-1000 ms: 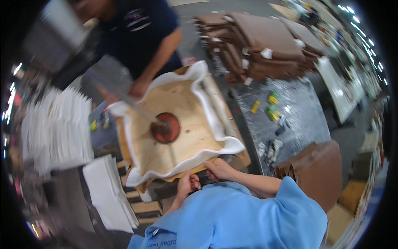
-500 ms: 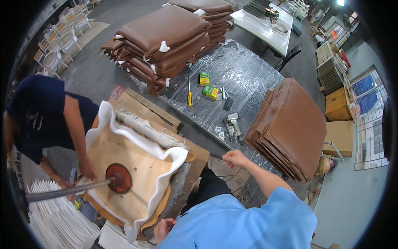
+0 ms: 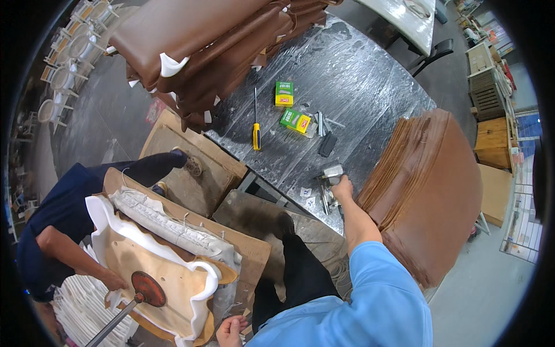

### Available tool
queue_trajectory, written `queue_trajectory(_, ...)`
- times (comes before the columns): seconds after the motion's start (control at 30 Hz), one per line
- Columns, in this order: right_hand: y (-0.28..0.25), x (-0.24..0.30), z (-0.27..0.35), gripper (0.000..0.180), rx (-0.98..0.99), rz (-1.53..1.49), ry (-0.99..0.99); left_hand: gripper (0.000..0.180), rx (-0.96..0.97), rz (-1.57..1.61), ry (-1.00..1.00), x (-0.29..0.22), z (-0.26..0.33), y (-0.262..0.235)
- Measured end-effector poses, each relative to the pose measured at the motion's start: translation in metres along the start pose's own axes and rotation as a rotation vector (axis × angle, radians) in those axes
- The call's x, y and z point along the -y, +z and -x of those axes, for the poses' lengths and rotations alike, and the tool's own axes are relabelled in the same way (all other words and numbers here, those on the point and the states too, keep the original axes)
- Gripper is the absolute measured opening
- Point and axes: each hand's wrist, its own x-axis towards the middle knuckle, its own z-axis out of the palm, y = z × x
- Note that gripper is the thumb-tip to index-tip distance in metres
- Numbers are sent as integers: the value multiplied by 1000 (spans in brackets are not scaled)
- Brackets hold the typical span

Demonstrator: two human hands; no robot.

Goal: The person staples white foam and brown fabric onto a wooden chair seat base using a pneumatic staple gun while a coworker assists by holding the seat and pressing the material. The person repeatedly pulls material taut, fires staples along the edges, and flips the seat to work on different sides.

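Observation:
My right hand (image 3: pixel 342 188) is closed around the grip of a silver staple gun (image 3: pixel 332 172), which lies at the near edge of the dark table. Two small printed paper tags (image 3: pixel 306 192) lie beside it. Down by my waist, my left hand (image 3: pixel 230 331) has its fingers curled, with nothing visible in them. Nearest to it is an upholstery piece, a wooden panel (image 3: pixel 179 289) edged with white foam (image 3: pixel 199 277), held down by a red round press disc (image 3: pixel 149 289) on a metal rod. A co-worker's hand (image 3: pixel 115 281) touches the panel's left side.
On the plastic-covered table (image 3: pixel 370 87) lie a yellow-handled screwdriver (image 3: pixel 256 136), green-yellow boxes (image 3: pixel 284 93), staple strips (image 3: pixel 319 122) and a black block (image 3: pixel 327 144). Brown leather covers (image 3: pixel 173 34) are piled at the far left; brown sheets (image 3: pixel 433 191) stand stacked at right. Wooden pallets (image 3: pixel 196 144) sit below.
My right hand has reached forward onto the table and taken hold of the staple gun. The view has shifted toward the table. The co-worker now leans lower over the panel.

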Motion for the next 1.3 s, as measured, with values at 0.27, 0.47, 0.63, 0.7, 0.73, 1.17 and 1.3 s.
queue_trajectory(0.27, -18, -33, 15, 51, 66, -560, -350, 27, 197, -123, 175, -72, -34, 73)
queue_trajectory(0.47, -88, 21, 119, 32, 681, -1000, -337, 27, 346, -205, 350, -93, -60, 118)
queue_trajectory(0.63, -152, 19, 229, 43, 860, -1073, -453, 36, 501, -476, 404, -110, -29, 93)
queue_trajectory(0.7, -173, 21, 277, 63, 837, -1050, -598, 34, 471, -469, 487, -88, -12, 59)
queue_trajectory(0.73, -171, 21, 289, 67, 758, -988, -731, 33, 446, -451, 480, -80, -6, 43)
queue_trajectory(1.17, -86, 99, 460, 52, 1032, -1077, -684, 61, 689, 332, 495, -62, 7, -18)
queue_trajectory(1.3, -51, 105, 484, 57, 1177, -1153, -497, 52, 723, 568, 292, -45, 22, -37)
